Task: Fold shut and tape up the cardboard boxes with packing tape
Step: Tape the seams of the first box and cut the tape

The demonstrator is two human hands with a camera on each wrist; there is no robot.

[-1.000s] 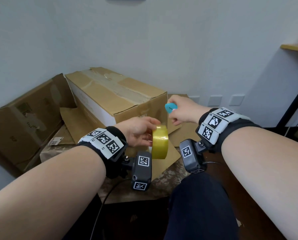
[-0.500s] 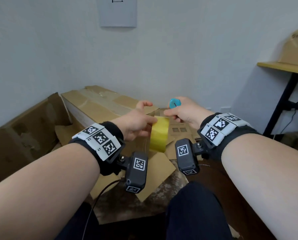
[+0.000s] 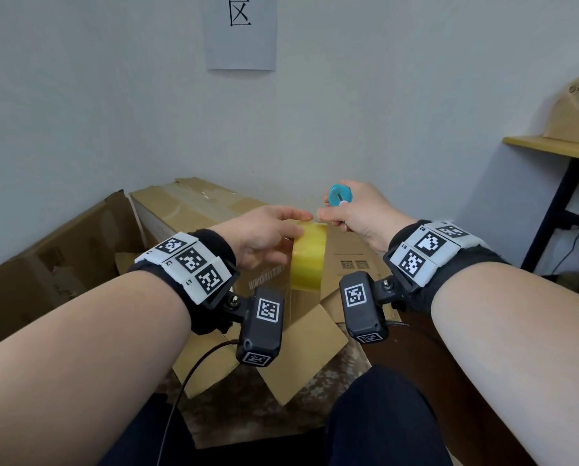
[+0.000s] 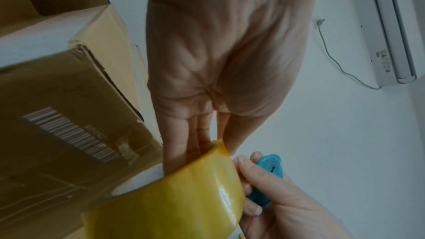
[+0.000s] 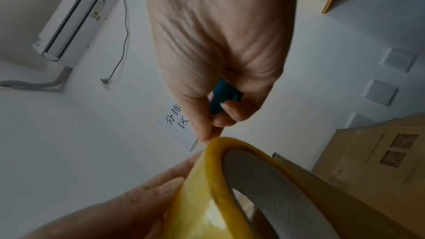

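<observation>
My left hand [image 3: 264, 237] grips a yellow roll of packing tape [image 3: 308, 260], fingers reaching into its core [image 4: 172, 197]. My right hand [image 3: 355, 216] curls around a small blue cutter [image 3: 340, 195] while its thumb and forefinger touch the roll's top edge [image 5: 202, 197]. Whether a tape end is lifted is not visible. Behind the hands lies a long closed cardboard box [image 3: 194, 210] with a barcode on its end [image 4: 69, 97]. An open box [image 3: 46, 264] leans at the left. Flat printed cardboard [image 3: 355, 257] lies under the right hand.
A wooden table [image 3: 550, 148] with black legs stands at the right and carries a brown cardboard item. A paper sign [image 3: 241, 31] hangs on the wall. My legs in dark trousers [image 3: 382, 415] fill the foreground, over a camouflage-patterned cloth [image 3: 234, 398].
My right hand with the cutter has come left to meet the roll's top edge. Both hands have risen, and the view has tilted up toward the wall.
</observation>
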